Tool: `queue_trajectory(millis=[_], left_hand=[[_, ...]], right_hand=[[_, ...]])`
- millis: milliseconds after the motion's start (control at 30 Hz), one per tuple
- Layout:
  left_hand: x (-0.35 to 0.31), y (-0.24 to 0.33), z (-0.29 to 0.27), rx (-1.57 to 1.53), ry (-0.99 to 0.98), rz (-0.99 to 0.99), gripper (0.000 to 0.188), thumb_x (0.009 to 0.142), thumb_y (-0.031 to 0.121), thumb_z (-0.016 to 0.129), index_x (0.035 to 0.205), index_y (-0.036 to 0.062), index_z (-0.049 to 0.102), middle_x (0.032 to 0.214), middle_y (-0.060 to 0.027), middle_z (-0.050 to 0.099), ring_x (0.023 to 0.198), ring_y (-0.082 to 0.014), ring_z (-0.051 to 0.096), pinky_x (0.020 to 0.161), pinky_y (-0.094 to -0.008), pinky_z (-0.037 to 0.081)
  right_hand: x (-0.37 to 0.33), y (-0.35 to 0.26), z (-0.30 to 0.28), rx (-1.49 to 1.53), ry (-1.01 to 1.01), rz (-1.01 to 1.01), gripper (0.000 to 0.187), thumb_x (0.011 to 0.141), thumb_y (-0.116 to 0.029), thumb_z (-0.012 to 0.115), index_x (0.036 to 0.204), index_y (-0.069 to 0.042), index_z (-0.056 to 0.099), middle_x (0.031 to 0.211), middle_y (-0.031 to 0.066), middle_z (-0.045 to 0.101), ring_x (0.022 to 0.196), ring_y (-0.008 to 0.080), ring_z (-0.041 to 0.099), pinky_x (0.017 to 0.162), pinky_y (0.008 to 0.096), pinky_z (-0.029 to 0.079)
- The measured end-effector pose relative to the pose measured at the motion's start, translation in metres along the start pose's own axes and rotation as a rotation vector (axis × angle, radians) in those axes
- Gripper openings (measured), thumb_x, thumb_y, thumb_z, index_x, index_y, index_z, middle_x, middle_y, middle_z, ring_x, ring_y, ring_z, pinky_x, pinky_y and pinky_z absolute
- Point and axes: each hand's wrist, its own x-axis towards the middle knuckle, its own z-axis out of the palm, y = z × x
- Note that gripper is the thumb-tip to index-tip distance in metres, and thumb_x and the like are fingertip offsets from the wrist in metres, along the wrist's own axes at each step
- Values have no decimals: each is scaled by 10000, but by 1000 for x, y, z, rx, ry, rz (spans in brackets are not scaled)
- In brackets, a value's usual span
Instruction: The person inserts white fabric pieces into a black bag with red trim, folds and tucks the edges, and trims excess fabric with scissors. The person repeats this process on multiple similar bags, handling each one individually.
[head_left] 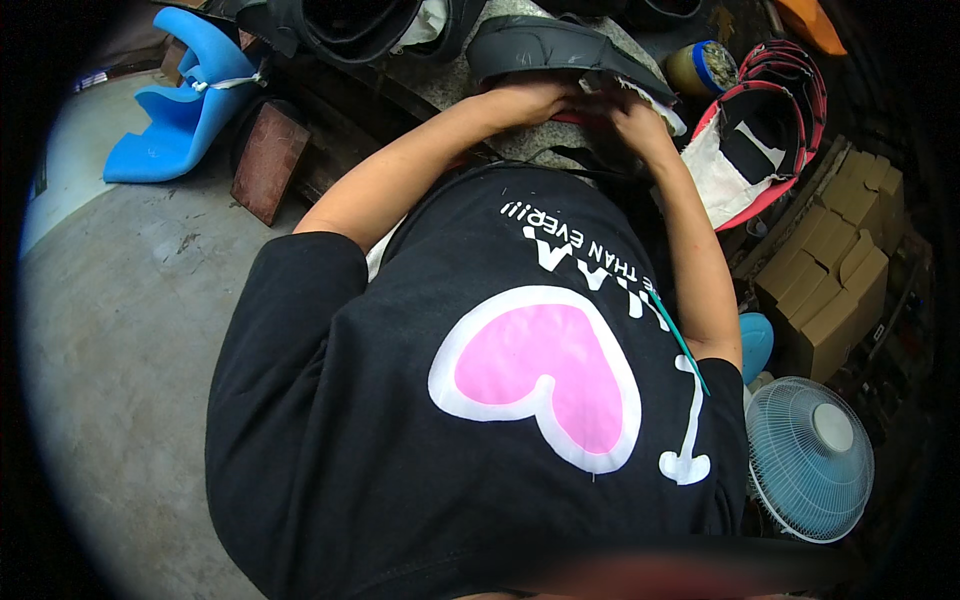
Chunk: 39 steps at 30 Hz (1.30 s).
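Observation:
A dark grey, curved padded fabric piece with a ragged white lining stands at the top of the head view, on a speckled stone-like surface. My left hand is at its near side, fingers bent in against it and partly lost in shadow. Close by on the right, my right hand is closed at the piece's white-lined edge. A bit of red shows between the two hands. The fingertips of both hands are hidden, and I cannot make out the exact kind of piece.
Right of my hands lie a jar with a blue rim and nested red-edged black pieces with white lining. Cardboard boxes and a fan stand farther right. At left are a blue foam-like shape and a brown block.

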Motion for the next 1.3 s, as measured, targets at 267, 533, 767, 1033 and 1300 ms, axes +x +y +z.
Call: queue_trajectory(millis=[267,533,767,1033,1300], left_hand=[[-12,-3,-11,-17,-121,-177,296,906,291,592,1091,76,676,1053,-101,690,919,-259,637,827,-365,487],[23,-1,-23,-353,54,-491,298,911,124,500,1179,81,624,1112,-166,664,988,-310,644,900,-379,491],[47,-20,-20,-227,15,-300,259,884,96,576,1132,63,641,1009,-141,696,916,-261,670,829,-358,510],[62,-33,-11,-235,-24,-346,297,789,44,604,1083,47,645,883,-100,683,827,-205,653,768,-330,514],[60,-36,-8,-246,-17,-291,293,804,18,604,1093,62,632,874,-85,664,830,-205,638,765,-333,511]], right_hand=[[2,-22,-12,-223,-85,109,440,842,-368,619,1180,-86,635,1127,220,647,1061,398,610,939,448,470],[2,-41,-9,-46,172,-247,464,744,-375,760,1116,-130,632,975,95,692,916,314,659,797,405,517],[14,-46,-1,7,286,-156,307,752,-314,777,960,-101,703,861,71,661,806,285,655,715,380,513],[36,-17,12,437,110,74,192,826,-279,727,899,-102,720,756,36,708,654,100,623,648,264,475],[38,-13,8,613,-38,3,130,882,-189,621,853,-67,658,652,-1,610,589,83,540,559,268,424]])
